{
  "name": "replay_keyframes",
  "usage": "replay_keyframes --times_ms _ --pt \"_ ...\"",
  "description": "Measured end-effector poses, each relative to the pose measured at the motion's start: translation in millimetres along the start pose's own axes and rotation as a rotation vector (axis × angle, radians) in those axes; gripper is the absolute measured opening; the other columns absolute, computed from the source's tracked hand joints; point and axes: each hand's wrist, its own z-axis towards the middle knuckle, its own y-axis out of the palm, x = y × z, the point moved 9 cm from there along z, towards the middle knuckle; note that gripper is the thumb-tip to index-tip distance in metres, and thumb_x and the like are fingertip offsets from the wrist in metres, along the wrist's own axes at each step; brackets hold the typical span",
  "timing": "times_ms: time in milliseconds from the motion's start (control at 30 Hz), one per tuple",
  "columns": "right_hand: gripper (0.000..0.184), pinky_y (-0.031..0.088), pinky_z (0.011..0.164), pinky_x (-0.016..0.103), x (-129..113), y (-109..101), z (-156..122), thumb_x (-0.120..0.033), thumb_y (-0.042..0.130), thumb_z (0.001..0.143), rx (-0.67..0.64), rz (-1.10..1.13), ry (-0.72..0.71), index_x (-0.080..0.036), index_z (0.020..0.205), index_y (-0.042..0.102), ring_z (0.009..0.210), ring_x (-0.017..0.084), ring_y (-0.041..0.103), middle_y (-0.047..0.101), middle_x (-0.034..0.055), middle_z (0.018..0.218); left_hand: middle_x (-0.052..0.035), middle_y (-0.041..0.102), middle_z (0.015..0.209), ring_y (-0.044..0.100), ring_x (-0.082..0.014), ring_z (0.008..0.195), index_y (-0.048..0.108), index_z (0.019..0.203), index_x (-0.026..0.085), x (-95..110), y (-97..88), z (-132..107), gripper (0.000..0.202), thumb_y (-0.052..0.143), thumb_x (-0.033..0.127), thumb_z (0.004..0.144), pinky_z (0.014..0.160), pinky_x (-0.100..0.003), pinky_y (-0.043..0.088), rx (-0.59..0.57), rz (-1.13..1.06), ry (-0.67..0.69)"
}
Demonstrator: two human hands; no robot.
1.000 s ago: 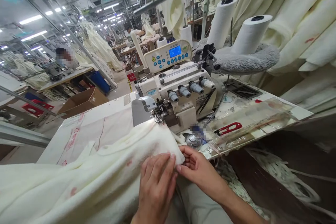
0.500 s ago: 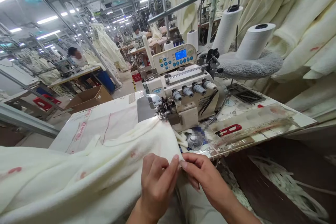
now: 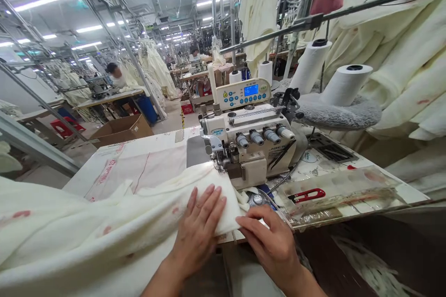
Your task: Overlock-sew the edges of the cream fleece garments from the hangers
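Cream fabric (image 3: 146, 222) with reddish marks spreads from the left over the table's front, one edge running under the presser foot of an overlock sewing machine (image 3: 251, 144). My left hand (image 3: 200, 225) lies flat on the fabric just in front of the foot, fingers stretched out. At the fabric's right-hand corner, my right hand (image 3: 268, 232) pinches the edge between thumb and fingers. The machine's panel (image 3: 244, 94) has a lit blue display.
Red thread snips (image 3: 308, 195) lie in a clear plastic tray (image 3: 348, 190) on the right. White thread cones (image 3: 348, 86) stand behind the machine. Cream garments (image 3: 400, 55) hang at right. A cardboard box (image 3: 121, 130) sits beyond the table, and a co-worker (image 3: 116, 76) is farther back.
My left hand has let go of the edge and moved up-left, flattening onto the fabric. My right hand still pinches the corner. The view has tilted upward slightly.
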Motion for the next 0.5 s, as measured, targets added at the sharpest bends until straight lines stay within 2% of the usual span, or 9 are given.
replay_keyframes --times_ms 67,167,300,500 --pt "0.014 0.043 0.06 0.025 2.0 1.8 2.7 -0.007 0.056 0.083 0.009 0.004 0.004 -0.016 0.091 0.064 0.068 0.014 0.05 0.054 0.0041 0.074 -0.0119 0.05 0.131 0.034 -0.0229 0.131 0.043 0.128 0.009 -9.0 3.9 -0.5 0.049 0.035 0.001 0.081 0.109 -0.044 0.027 -0.042 0.062 0.026" --pt "0.008 0.043 0.061 0.027 9.9 7.0 9.3 -0.01 0.059 0.084 0.035 0.006 0.019 -0.015 0.088 0.064 0.068 0.015 0.049 0.054 0.0042 0.072 -0.0118 0.051 0.131 0.036 -0.0206 0.13 0.042 0.129 0.008 -18.7 5.7 2.0 0.05 0.032 0.0 0.081 0.108 -0.041 0.032 -0.046 0.063 0.032" --pt "0.005 0.042 0.063 0.027 22.3 15.0 22.0 -0.014 0.058 0.086 0.072 -0.014 0.038 -0.014 0.083 0.063 0.07 0.015 0.05 0.055 0.0048 0.073 -0.0122 0.051 0.131 0.041 -0.021 0.126 0.043 0.128 0.008 -31.8 10.3 9.9 0.053 0.029 -0.002 0.078 0.105 -0.044 0.038 -0.092 0.062 -0.035" --pt "0.014 0.041 0.066 0.028 39.2 24.8 41.5 -0.021 0.054 0.09 0.079 -0.057 0.054 -0.015 0.081 0.063 0.072 0.016 0.05 0.055 0.0051 0.075 -0.0131 0.048 0.133 0.043 -0.0251 0.125 0.045 0.128 0.008 -55.3 20.8 22.0 0.05 0.032 0.003 0.08 0.104 -0.046 0.039 -0.239 0.006 -0.112"
